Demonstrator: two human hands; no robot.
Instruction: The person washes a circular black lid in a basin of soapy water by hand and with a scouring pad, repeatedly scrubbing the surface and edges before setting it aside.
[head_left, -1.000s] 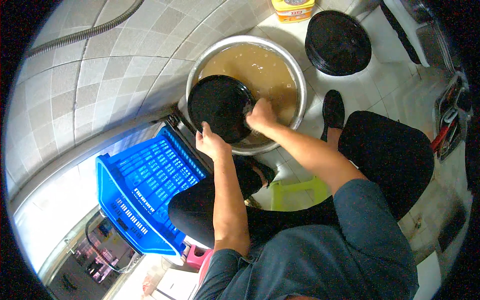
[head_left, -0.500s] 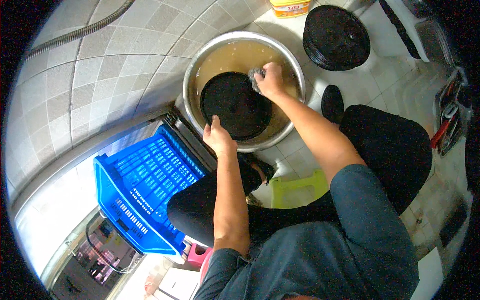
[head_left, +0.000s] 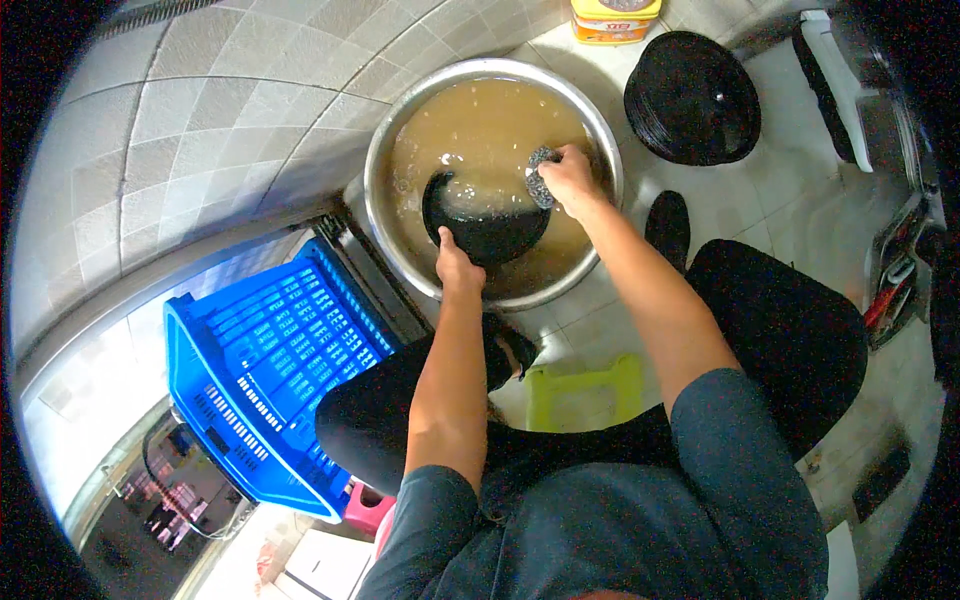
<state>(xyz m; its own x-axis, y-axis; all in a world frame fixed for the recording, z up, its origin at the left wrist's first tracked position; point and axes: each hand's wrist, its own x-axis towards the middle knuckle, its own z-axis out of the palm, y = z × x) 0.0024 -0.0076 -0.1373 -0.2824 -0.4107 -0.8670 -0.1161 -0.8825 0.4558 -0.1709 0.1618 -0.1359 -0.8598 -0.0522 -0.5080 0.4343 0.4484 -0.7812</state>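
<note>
A wide metal basin (head_left: 612,150) holds cloudy brown water. In it a round black plate (head_left: 495,232) lies tilted, its far part under the water. My left hand (head_left: 459,266) grips the plate's near left rim, thumb on top and the other fingers hidden beneath. My right hand (head_left: 575,180) is closed on a grey steel-wool scrubber (head_left: 542,178), just above the water by the plate's right side.
Round black plates (head_left: 692,97) stand stacked on the tiled floor right of the basin. Behind is a yellow-and-orange container (head_left: 614,22). A blue plastic crate (head_left: 285,345) stands at left, and a green stool (head_left: 585,392) is between my legs. A tiled wall (head_left: 240,110) borders the far left.
The plate has dipped, so water now covers its far part. My right hand with the scrubber has come off the plate's edge, slightly right. The view has shifted a little.
</note>
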